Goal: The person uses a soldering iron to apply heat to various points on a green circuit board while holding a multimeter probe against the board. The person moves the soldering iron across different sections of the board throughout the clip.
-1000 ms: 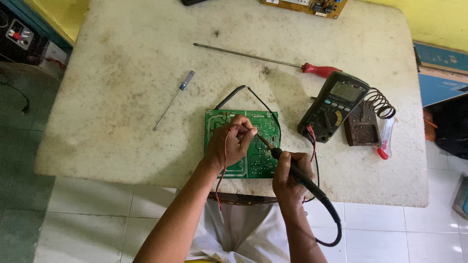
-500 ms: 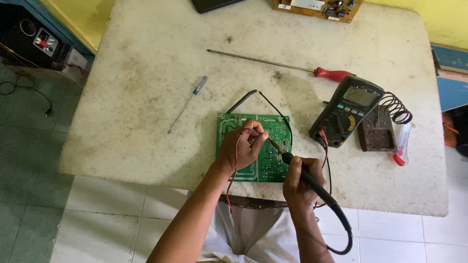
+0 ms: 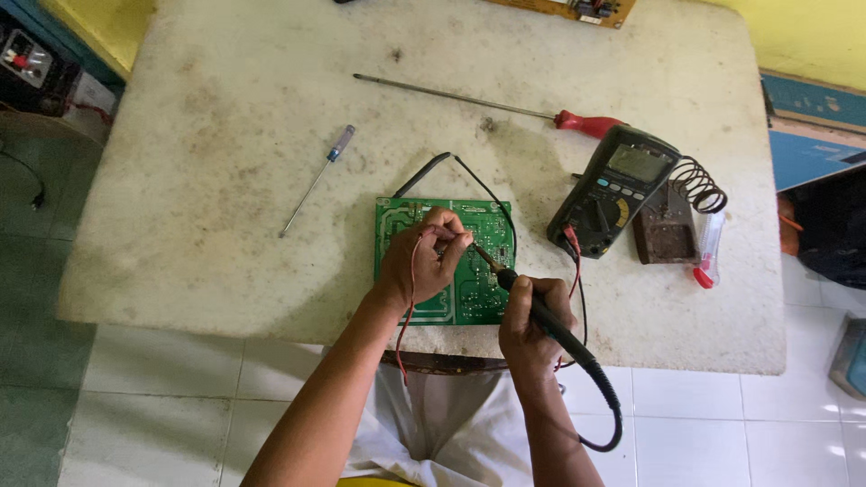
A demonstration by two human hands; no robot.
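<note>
The green circuit board [image 3: 446, 261] lies flat near the front edge of the surface [image 3: 225, 180], directly under both hands. Compared with the pictures from a moment ago, the board and the hands keep nearly the same arrangement; mostly the view has shifted and drawn closer. The left hand [image 3: 419, 261] stays curled over the middle of the board, its grip pinched on a thin red wire [image 3: 408, 307] that trails down past the wrist toward the person's lap. The right hand [image 3: 532, 325] remains clenched around the black handle of the soldering iron [image 3: 541, 311], whose tip [image 3: 478, 255] now points up and left, meeting the left fingertips just above the board (whether the tip actually touches the board or the wire is too small to tell). I judge that the soldering of this one spot is ongoing, with wire and iron held together at the joint.

Just beyond the left hand's grip, a black cable [image 3: 451, 167] loops out from the board's far edge. To the right of the right hand's grip sits a dark multimeter [image 3: 618, 189], tilted, with its leads running back toward the board. Just beside it, further right, stands a coiled iron stand [image 3: 681, 212] on a dark base. Farther from both grips lies a long red-handled screwdriver [image 3: 492, 104], and well to the left a small screwdriver [image 3: 316, 180] with a clear blue handle.
</note>
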